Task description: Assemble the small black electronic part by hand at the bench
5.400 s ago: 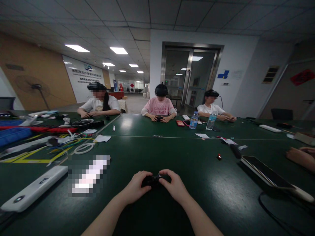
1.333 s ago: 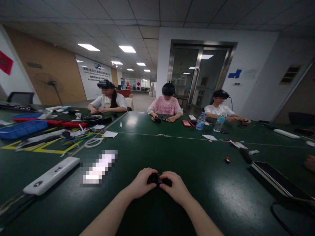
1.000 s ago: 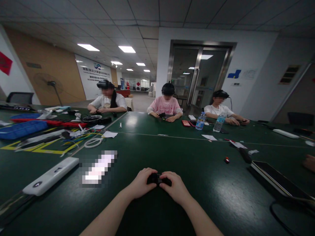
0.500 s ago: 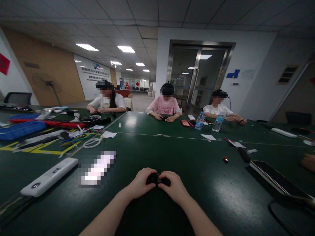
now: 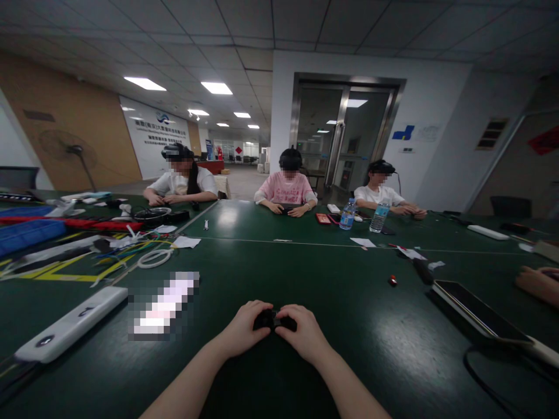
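Observation:
My left hand (image 5: 245,327) and my right hand (image 5: 304,330) meet at the front middle of the table, fingers curled and thumbs close together. Between them they grip a small black object (image 5: 274,319), one end in each hand. Most of it is covered by the fingers, so its kind cannot be made out. Left of my hands lies a flat thing with a bright, blurred-out surface (image 5: 166,305). Beyond it, at the left, is a white power strip (image 5: 74,323).
A dark-screened tablet-like device (image 5: 478,311) and a small red object (image 5: 392,280) lie to the right. Cables (image 5: 155,258) and blue trays (image 5: 28,235) crowd the left. Water bottles (image 5: 379,217) stand farther off. Several people sit around; one person's hand (image 5: 537,284) shows at right.
The camera has turned slightly to the right, so the surroundings sit farther left in view. Both hands keep their grip on the small black object, with little visible change in the fingers.

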Available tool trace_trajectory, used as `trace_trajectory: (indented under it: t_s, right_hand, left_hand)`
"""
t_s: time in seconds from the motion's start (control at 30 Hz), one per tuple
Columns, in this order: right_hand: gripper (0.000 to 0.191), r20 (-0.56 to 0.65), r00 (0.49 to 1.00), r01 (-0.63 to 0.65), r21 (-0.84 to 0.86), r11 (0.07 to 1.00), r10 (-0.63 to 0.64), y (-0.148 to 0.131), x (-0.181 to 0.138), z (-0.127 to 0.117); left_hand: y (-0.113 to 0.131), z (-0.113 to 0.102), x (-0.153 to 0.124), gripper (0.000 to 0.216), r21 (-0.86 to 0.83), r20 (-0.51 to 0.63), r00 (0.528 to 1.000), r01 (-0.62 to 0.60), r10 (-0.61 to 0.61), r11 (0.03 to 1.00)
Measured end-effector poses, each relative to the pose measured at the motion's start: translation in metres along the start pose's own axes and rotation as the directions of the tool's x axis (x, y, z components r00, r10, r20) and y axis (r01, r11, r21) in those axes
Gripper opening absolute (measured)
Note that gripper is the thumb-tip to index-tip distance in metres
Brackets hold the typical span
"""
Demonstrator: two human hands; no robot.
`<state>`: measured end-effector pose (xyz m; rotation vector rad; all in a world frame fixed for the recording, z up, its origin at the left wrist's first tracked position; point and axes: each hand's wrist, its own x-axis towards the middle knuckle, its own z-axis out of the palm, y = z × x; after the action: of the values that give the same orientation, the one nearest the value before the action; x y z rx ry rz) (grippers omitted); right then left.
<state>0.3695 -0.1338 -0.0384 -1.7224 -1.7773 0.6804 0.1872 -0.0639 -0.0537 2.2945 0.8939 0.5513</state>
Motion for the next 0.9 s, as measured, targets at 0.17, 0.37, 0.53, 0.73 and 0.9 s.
trace_trajectory:
  t_s: [0.17,0.37,0.53,0.73,0.9]
  right_hand:
    - [0.021,-0.005,1.0,-0.004,0.013,1.0,0.004,0.0,-0.0007,0.0001]
    - [0.021,-0.007,1.0,-0.002,0.005,1.0,0.002,-0.001,-0.0009,-0.0005]
    - [0.02,-0.006,1.0,0.008,-0.003,1.0,-0.008,-0.0017,-0.0005,-0.0005]
    - [0.019,-0.021,0.999,0.024,-0.009,1.0,-0.024,0.0008,0.0006,0.0017]
    - [0.018,-0.026,0.999,0.021,0.022,1.0,-0.02,0.0003,-0.0009,0.0004]
  left_hand:
    - [0.0012,-0.0008,-0.0006,0.044,-0.015,0.002,1.0,0.014,-0.014,1.0]
    - [-0.0044,0.0009,-0.0002,0.046,-0.021,0.0,1.0,0.015,-0.015,1.0]
    - [-0.0065,0.0024,0.0006,0.042,-0.02,0.01,1.0,0.008,-0.007,1.0]
    - [-0.0041,0.0015,0.0006,0.046,-0.029,0.003,1.0,0.031,-0.03,0.999]
    - [-0.0016,-0.0001,0.0009,0.042,-0.032,0.01,1.0,0.026,-0.026,0.999]
